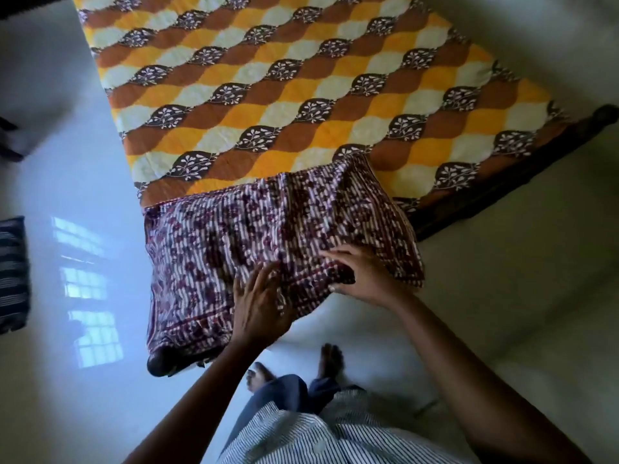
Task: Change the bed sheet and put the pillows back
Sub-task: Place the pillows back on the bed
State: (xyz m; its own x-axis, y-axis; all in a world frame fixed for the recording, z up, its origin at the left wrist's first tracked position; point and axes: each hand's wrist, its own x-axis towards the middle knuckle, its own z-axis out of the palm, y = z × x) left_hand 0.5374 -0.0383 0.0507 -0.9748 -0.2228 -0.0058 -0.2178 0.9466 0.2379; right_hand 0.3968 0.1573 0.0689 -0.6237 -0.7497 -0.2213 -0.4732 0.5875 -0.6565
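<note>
Purple striped cloth [234, 236] is seen bunched across the near end of the bed [502, 195], its long axis running left to right, with the orange and yellow sheet [268, 95] spread over the mattress beyond it. The left hand [259, 303], slightly blurred, is laid flat on the cloth with fingers extended. The right hand [363, 276] is just to its right, fingers spread on top and thumb tucked under the near fold, apparently pinching it. Unfolding would probably be directed away from the body.
</note>
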